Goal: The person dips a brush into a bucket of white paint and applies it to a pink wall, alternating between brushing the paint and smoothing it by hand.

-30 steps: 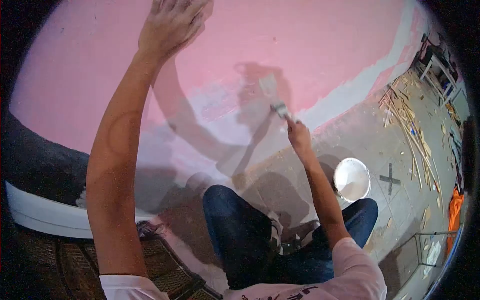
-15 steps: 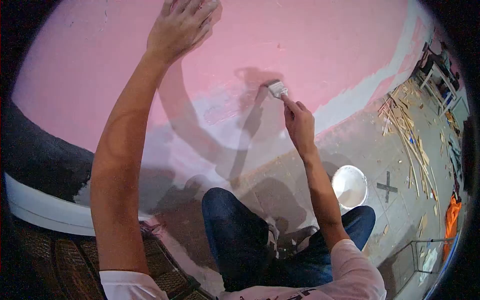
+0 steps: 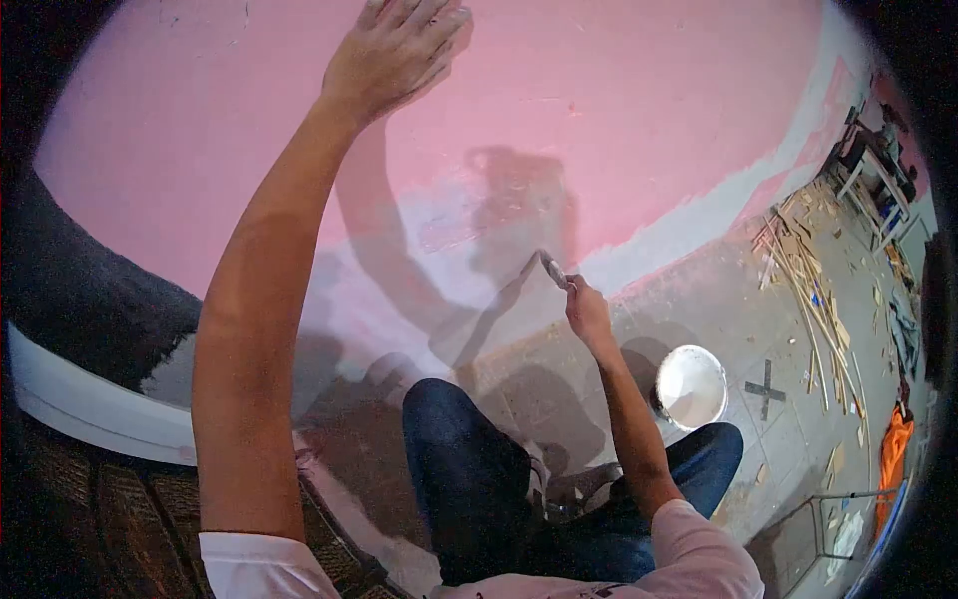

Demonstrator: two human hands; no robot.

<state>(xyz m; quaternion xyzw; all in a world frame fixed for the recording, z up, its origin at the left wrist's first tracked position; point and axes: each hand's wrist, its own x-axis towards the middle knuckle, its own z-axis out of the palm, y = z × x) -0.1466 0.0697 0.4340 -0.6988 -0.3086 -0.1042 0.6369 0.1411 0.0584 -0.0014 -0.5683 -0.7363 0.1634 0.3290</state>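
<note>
Here the right hand [image 3: 587, 311] grips a paintbrush [image 3: 555, 270] low on the pink wall [image 3: 649, 100]; the left hand [image 3: 399, 50] lies open and flat higher up it. A white bucket [image 3: 691, 386] stands below the wall.

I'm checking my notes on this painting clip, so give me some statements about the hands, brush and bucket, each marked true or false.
1. The left hand lies flat on the pink wall. True.
2. The right hand holds a roller. False: it holds a paintbrush.
3. The white bucket stands on the floor. True.
4. The paintbrush rests in the bucket. False: its bristles are at the wall's lower, whitish band.
</note>
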